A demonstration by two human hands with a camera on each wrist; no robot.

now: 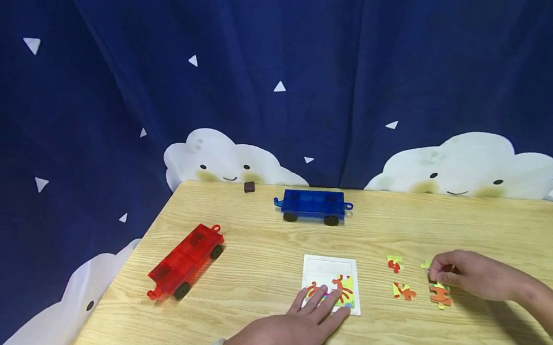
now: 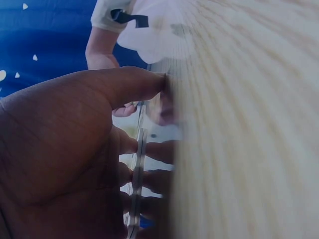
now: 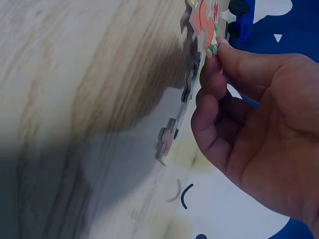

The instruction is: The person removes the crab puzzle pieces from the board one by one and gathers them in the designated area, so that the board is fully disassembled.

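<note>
My left hand (image 1: 297, 332) lies with its fingers spread over the lower part of a white puzzle tray (image 1: 311, 266). Its fingertips rest on puzzle pieces (image 1: 344, 286) in red, yellow and green inside the tray. In the left wrist view, the left hand (image 2: 65, 144) has its fingers on the thin board (image 2: 138, 169). Over at the right, my right hand (image 1: 473, 275) pinches a puzzle piece between thumb and forefinger. The right wrist view shows that orange puzzle piece (image 3: 204, 22) at the fingertips of the right hand (image 3: 254, 119), its other fingers curled.
Loose puzzle pieces (image 1: 395, 264) lie between the tray and the right hand, another piece (image 1: 403, 291) nearer. A blue toy wagon (image 1: 313, 203) stands at the back, a red toy wagon (image 1: 186, 261) at left. A small dark block (image 1: 249, 187) sits by the blue curtain (image 1: 248, 51).
</note>
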